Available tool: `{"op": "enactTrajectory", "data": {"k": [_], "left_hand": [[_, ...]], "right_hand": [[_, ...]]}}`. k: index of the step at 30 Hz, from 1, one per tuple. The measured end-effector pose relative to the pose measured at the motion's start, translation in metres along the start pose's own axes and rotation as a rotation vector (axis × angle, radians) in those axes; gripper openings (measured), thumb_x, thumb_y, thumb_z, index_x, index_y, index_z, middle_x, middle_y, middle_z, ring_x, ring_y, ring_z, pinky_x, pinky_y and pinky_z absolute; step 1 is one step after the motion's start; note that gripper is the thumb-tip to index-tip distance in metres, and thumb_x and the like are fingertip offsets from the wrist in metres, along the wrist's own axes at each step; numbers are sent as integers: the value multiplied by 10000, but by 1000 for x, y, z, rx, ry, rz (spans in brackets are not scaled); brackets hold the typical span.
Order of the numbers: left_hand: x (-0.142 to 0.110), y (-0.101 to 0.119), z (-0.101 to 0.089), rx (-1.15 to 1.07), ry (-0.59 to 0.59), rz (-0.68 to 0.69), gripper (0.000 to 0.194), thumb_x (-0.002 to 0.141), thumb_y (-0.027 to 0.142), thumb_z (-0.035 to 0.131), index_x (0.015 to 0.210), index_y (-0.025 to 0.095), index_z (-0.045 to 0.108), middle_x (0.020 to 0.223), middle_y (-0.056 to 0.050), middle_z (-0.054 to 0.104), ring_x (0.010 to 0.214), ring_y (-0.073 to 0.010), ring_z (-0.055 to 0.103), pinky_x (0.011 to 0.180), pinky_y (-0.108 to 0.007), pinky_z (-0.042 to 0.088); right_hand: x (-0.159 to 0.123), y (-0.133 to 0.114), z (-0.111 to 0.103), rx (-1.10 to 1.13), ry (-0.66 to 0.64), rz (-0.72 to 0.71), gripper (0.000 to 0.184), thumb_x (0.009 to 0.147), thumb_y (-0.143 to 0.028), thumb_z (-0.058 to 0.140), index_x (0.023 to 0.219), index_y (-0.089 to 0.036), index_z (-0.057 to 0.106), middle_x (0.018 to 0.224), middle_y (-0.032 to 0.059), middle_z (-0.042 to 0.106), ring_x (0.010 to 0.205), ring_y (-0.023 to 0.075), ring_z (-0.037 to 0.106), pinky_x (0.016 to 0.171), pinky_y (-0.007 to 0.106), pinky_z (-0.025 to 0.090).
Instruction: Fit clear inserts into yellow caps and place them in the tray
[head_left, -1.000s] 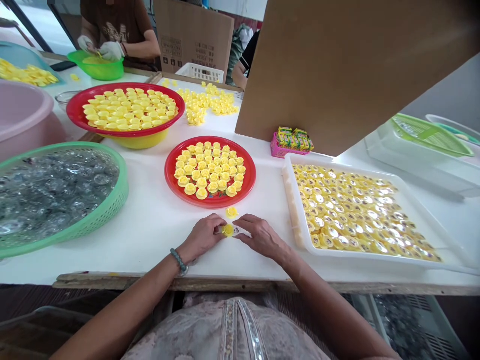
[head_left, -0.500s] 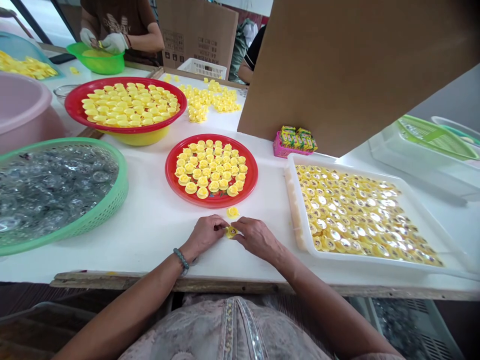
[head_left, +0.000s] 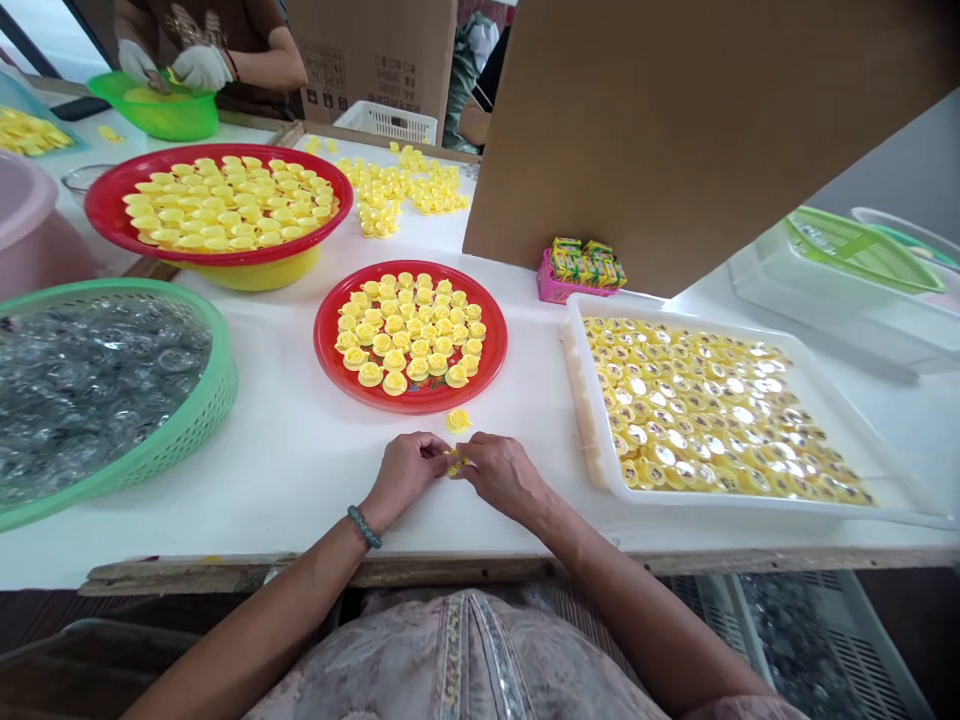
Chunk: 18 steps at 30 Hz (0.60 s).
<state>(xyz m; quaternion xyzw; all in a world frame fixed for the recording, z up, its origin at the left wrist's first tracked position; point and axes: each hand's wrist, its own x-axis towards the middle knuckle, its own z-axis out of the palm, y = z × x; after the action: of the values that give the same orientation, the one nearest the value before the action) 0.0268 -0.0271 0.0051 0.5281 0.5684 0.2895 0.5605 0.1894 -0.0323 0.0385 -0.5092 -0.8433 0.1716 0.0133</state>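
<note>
Both hands meet just above the white table, pinching one small yellow plastic piece (head_left: pixel 454 463) between their fingertips. My left hand (head_left: pixel 409 472) grips its left side, and a beaded bracelet circles that wrist. From the right, my right hand (head_left: pixel 504 474) has its thumb and fingers closed on the same piece, covering most of it. Right beyond the fingertips lies another yellow piece (head_left: pixel 458 420), loose on the table. Behind that, a red tray (head_left: pixel 330 362) carries many round yellow pieces set out in rows.
A white tray (head_left: pixel 581 420) of yellow pieces with shiny discs stands right. At left is a green basket (head_left: pixel 217 400) of clear plastic parts; behind it, a red basin (head_left: pixel 105 215) of yellow cups. A pink box (head_left: pixel 555 288) sits by a cardboard sheet (head_left: pixel 637 140). A gloved co-worker (head_left: pixel 202 68) works far left.
My fingers have closed further over the yellow piece, so its printed centre shows less. The camera view has shifted slightly, and the trays stay in place on the table.
</note>
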Motion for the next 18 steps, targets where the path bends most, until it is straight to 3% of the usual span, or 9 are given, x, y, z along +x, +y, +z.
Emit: {"op": "enactTrajectory", "data": {"k": [9,14,18], "left_hand": [[2,3,-3,60,-61,-40,321,630,455,684,692,141,662,577,-36,625,518,-166,542,491,-257,401],[2,13,0,72,-152,-127,441,560,527,707,759,135,671,713,-63,680,680,-230,604,591,-286,464],[8,15,0,88,-214,-218,509,497,583,714,772,156,675,775,-66,697,809,-292,625,682,-328,502]], "right_hand": [[-2,2,7,127,33,20,93,805,-162,568,776,-165,657,747,30,634,679,118,587,572,196,348],[-14,3,11,47,76,-16,82,760,-196,582,801,-163,644,755,30,645,710,153,616,566,213,390],[-15,3,7,-22,29,6,111,737,-188,551,797,-154,638,785,39,659,697,175,627,524,229,411]]}}
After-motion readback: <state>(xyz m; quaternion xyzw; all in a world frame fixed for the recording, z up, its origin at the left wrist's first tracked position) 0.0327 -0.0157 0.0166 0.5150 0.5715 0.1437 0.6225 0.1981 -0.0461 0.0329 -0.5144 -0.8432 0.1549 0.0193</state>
